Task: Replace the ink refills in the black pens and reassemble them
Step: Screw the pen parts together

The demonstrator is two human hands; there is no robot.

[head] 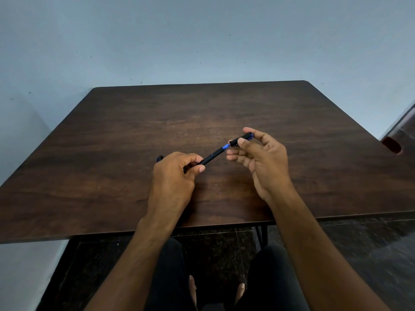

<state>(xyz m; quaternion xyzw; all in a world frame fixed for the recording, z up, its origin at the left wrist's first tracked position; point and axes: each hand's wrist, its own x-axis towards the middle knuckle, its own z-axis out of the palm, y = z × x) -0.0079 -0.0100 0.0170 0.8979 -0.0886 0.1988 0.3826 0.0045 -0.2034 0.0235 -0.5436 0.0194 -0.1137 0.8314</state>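
My left hand grips the rear of a black pen body above the middle of the dark wooden table. The pen points up and to the right, and a blue section shows at its tip end. My right hand pinches the black pen cap between thumb and forefinger, just off the pen's tip, with a small gap between cap and pen. Behind my left hand, the end of another black pen pokes out on the table; the rest of it is hidden.
The table stands against a pale blue wall. A reddish-brown object sits past the table's right edge. My legs and bare feet show below the near edge, over a dark floor.
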